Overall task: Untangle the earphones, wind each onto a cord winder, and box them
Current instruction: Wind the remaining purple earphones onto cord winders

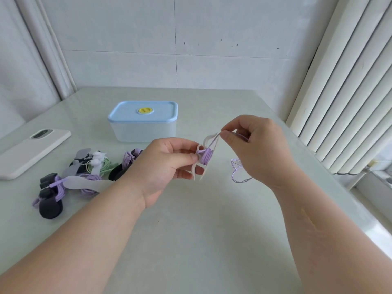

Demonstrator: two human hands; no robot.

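Note:
My left hand (167,164) pinches a white cord winder (209,143) held above the table, with purple earphone cord (206,157) wrapped several turns around its middle. My right hand (258,145) pinches the same purple cord just above the winder, and the loose end (236,172) hangs in loops below that hand. The box (144,122), translucent with a closed blue lid and a yellow button, stands behind my hands. A pile of other earphones (89,170), purple and green, on black, grey and white winders, lies at the left.
A phone (31,151) in a white case lies face down at the left table edge. The pale table (201,230) ends at a tiled wall behind. White blinds (343,92) hang at the right.

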